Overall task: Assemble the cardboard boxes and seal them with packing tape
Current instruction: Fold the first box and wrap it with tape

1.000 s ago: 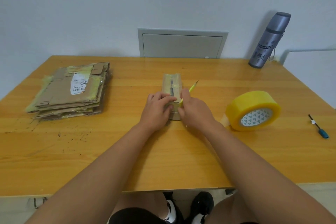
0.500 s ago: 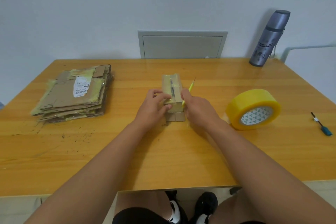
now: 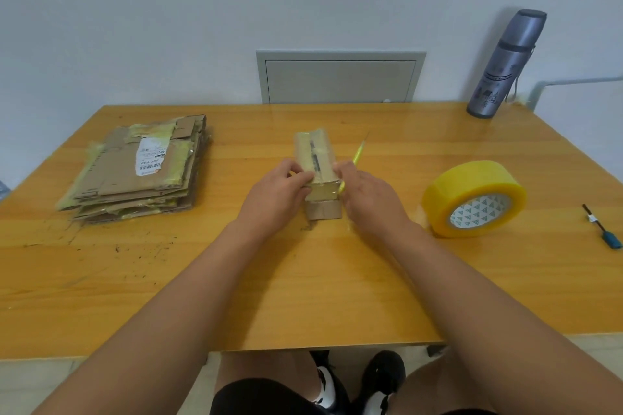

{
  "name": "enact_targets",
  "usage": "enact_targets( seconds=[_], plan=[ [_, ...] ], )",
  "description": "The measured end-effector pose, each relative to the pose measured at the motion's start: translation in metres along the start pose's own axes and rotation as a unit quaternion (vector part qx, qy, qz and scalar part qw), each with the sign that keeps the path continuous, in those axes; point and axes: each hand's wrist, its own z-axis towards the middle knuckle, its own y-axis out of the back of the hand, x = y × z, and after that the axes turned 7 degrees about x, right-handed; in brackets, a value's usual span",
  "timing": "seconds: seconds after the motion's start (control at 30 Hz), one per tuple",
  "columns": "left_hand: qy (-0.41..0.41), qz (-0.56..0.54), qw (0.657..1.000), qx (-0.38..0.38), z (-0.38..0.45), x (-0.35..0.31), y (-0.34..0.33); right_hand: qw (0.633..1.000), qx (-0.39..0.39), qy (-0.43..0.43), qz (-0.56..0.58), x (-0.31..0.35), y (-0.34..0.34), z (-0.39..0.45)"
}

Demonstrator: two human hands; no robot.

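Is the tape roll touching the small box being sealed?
Apart. The head view shows the tape roll standing on the table well to the right of the small box, with the right hand and bare tabletop between them.

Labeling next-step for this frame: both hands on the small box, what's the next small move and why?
Probably press the tape end flat on the small box's near face. Left hand and right hand pinch that end, tape already runs along the top seam, and the right hand holds a yellow cutter.
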Motion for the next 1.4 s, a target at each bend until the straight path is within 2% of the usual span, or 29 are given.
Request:
enact_targets(
  seconds=[0.13,0.23,0.3,0.47,0.67,0.87,1.0,1.17,1.27,1.33,1.4],
  plan=[
    [-0.022,0.014,1.000,0.003,-0.009,0.015,0.008,0.999,-0.008,0.031,0.014,0.012,-0.008,0.011],
    [0.035,-0.046,0.998,0.012,-0.016,0.022,0.005,0.997,-0.007,0.070,0.010,0.024,-0.016,0.017],
    [0.085,-0.118,0.989,0.015,-0.018,0.025,0.001,0.998,-0.007,0.060,0.003,0.025,-0.017,0.019],
    [0.086,-0.229,0.970,0.011,-0.018,0.029,-0.005,0.999,0.013,0.033,-0.003,0.020,-0.013,0.023],
    [0.073,-0.259,0.963,0.014,-0.019,0.033,-0.004,0.998,0.051,-0.013,0.021,0.022,-0.010,0.026],
    [0.142,-0.286,0.947,-0.033,-0.017,0.022,-0.012,0.998,0.048,-0.030,0.023,0.027,-0.011,0.025],
    [0.224,-0.270,0.932,-0.086,-0.015,0.013,-0.012,0.998,0.029,-0.046,0.009,0.032,-0.016,0.025],
    [0.168,-0.106,0.974,-0.112,-0.022,0.012,-0.015,0.998,0.026,-0.057,-0.006,0.033,-0.021,0.026],
    [0.152,-0.040,0.980,-0.122,-0.025,0.010,-0.016,0.998,0.027,-0.061,-0.019,0.034,-0.020,0.026],
    [0.153,-0.016,0.982,-0.109,-0.027,0.007,-0.018,0.997,0.025,-0.064,-0.022,0.035,-0.019,0.026],
    [0.190,-0.048,0.980,-0.042,-0.028,0.000,-0.021,0.997,0.024,-0.066,-0.031,0.036,-0.019,0.026]
  ],
)
